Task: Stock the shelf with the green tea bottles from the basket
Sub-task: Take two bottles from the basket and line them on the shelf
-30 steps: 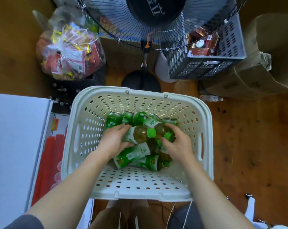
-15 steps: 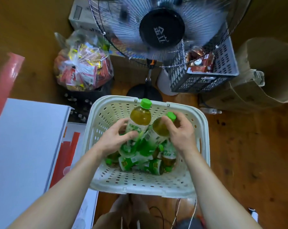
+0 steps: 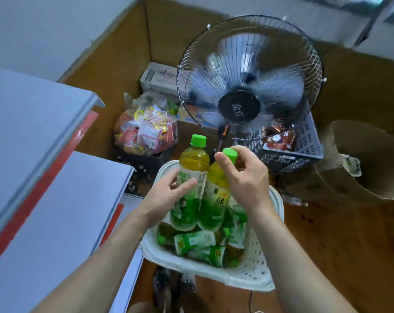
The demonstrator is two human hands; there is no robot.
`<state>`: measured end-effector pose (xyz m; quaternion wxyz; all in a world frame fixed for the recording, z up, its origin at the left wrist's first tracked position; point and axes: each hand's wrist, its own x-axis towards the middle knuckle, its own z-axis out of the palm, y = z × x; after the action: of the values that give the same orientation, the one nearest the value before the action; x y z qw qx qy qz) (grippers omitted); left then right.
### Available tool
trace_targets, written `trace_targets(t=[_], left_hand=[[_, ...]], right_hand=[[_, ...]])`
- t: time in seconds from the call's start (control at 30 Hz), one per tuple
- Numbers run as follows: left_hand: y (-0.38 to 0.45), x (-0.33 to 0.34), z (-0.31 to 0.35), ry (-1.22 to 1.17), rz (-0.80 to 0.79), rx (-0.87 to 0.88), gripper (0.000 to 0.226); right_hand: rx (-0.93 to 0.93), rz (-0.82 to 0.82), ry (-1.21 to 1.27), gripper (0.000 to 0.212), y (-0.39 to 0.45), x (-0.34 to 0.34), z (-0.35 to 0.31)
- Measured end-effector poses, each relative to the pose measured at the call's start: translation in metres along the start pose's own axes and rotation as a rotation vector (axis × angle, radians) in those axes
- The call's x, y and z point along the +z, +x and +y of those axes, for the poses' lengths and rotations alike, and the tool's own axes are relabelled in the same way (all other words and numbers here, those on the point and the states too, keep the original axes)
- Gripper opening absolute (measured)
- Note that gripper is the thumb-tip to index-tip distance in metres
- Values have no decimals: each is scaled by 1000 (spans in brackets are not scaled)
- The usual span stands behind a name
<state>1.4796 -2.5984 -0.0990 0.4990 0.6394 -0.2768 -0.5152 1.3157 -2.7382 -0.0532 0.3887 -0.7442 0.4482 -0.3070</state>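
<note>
Two bottles are up in the middle: your left hand (image 3: 168,195) grips one bottle (image 3: 190,186), your right hand (image 3: 245,177) pinches the other bottle (image 3: 214,199) above the basket (image 3: 248,274).

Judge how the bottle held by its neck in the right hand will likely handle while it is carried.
The right-hand bottle looks nearly full, so probably heavy for its size. The right hand pinches only near the green cap, so it may swing. The glossy label suggests it could be slippery.
</note>
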Motion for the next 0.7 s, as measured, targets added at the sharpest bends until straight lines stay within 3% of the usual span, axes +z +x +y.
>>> trace_targets(t=[0.23, 0.37, 0.47, 0.57, 0.7], left_hand=[[-54, -23, 61, -48, 234, 150, 42], [-90, -33, 84, -145, 313, 224, 54], [-115, -32, 102, -53, 510, 273, 71], [-146, -39, 116, -8, 738, 302, 72], [-204, -60, 127, 31, 819, 340, 66]], right_hand=[[-176, -95, 95, 42, 15, -5, -86], [-282, -141, 147, 49, 19, -5, -138], [-385, -179, 148, 57, 14, 4, -177], [-463, -243, 158, 56, 2, 11, -212], [-521, -341, 246, 49, -21, 22, -257]])
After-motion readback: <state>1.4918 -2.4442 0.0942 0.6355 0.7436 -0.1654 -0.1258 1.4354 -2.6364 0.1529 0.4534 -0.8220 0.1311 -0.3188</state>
